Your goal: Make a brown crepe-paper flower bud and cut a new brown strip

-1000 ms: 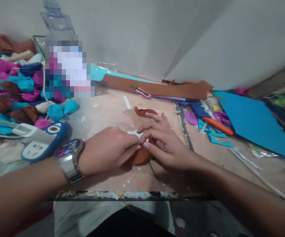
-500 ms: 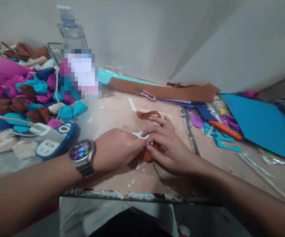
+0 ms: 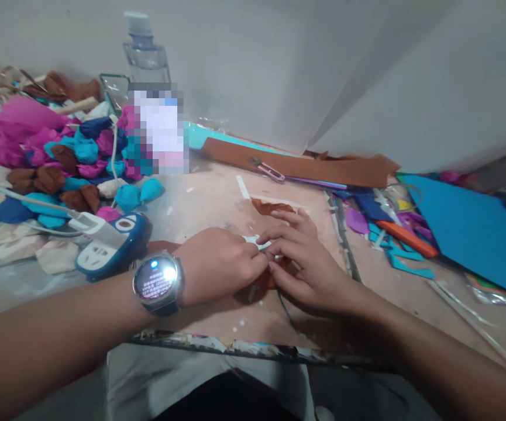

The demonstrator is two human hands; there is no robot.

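My left hand (image 3: pixel 226 263), with a watch on its wrist, is closed, its fingertips pointing down and right. My right hand (image 3: pixel 305 257) meets it, thumb and index finger pinched at the left fingertips while the other fingers are loosely curved and spread. Between and beneath them is brown crepe paper (image 3: pixel 272 282), mostly hidden by the hands. A brown strip also shows behind the left wrist. A small white piece (image 3: pixel 257 241) lies just beyond the fingertips. Farther off, a crumpled brown paper strip (image 3: pixel 270 207) rests on the table.
Crumpled pink, blue and brown paper pieces (image 3: pixel 37 140) heap up at left, beside a blue power strip (image 3: pixel 112 242). A clear bottle (image 3: pixel 147 58) stands behind. Pink snips (image 3: pixel 270 170) lie on a brown sheet (image 3: pixel 344 166). An orange cutter (image 3: pixel 406 237) and blue sheet (image 3: pixel 467 222) are right.
The view has shifted slightly left. My hands stay together, and the left hand has turned a little, covering more of the brown paper. The watch display has changed.
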